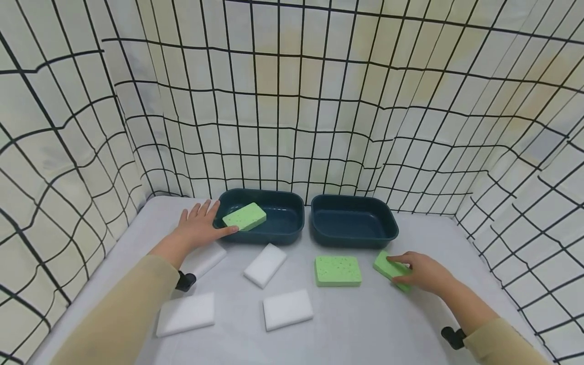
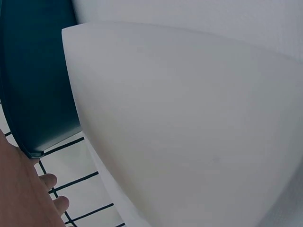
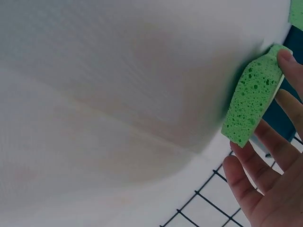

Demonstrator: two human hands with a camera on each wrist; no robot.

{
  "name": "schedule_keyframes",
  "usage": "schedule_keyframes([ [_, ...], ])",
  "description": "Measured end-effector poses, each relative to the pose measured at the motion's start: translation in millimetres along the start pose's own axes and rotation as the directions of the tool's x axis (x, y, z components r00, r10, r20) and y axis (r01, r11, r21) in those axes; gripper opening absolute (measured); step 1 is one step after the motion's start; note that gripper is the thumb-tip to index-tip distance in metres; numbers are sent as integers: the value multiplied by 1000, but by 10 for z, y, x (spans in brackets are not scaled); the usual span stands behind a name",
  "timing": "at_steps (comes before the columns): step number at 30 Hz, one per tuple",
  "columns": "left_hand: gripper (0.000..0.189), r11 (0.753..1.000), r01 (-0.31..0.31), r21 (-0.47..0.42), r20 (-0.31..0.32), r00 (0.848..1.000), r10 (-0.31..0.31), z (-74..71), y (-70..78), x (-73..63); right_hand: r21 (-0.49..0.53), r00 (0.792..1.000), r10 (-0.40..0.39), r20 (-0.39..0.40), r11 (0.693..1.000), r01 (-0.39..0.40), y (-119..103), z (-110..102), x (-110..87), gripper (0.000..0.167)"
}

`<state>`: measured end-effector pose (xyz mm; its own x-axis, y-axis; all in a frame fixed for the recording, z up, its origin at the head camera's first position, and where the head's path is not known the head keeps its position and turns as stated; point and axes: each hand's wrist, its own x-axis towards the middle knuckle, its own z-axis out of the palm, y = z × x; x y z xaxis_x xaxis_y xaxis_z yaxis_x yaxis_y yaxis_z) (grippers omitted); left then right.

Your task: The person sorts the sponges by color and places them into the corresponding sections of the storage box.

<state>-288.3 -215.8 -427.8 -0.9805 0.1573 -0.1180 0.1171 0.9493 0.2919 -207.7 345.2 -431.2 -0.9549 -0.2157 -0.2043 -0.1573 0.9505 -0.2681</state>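
At the right, my right hand [image 1: 422,274] pinches a green sponge [image 3: 255,94] between thumb and fingers, just in front of the right tray. Fingers spread, my left hand [image 1: 198,228] is at the left end of the left dark blue tray [image 1: 285,235], its thumb over the near rim by another green sponge [image 1: 246,217] that lies tilted inside. A third green sponge [image 1: 337,271] lies flat in front of the right dark blue tray [image 1: 353,242]. Under my left wrist is a white sponge block [image 2: 180,113], partly hidden by the hand in the head view.
More white blocks lie on the white table: one tilted [image 1: 265,265], one at the front left [image 1: 186,314], and one near the middle [image 1: 288,309]. A black wire grid [image 1: 278,126] over pale cloth encloses the back and sides.
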Motion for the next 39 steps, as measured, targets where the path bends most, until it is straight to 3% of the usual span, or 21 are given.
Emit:
schedule_keyframes([
  [22, 119, 1000, 3, 18, -2, 1000, -3, -36, 61, -39, 3, 984, -155, -83, 988, 156, -170, -382, -260, 50],
  [31, 118, 1000, 8, 11, 1, 1000, -8, -42, 66, -45, 1, 979, -189, -82, 982, 190, -420, -554, -175, 52],
  [39, 119, 1000, 8, 5, 3, 1000, -8, -43, 60, -48, -9, 959, -278, -62, 961, 278, -685, -608, 89, 50],
])
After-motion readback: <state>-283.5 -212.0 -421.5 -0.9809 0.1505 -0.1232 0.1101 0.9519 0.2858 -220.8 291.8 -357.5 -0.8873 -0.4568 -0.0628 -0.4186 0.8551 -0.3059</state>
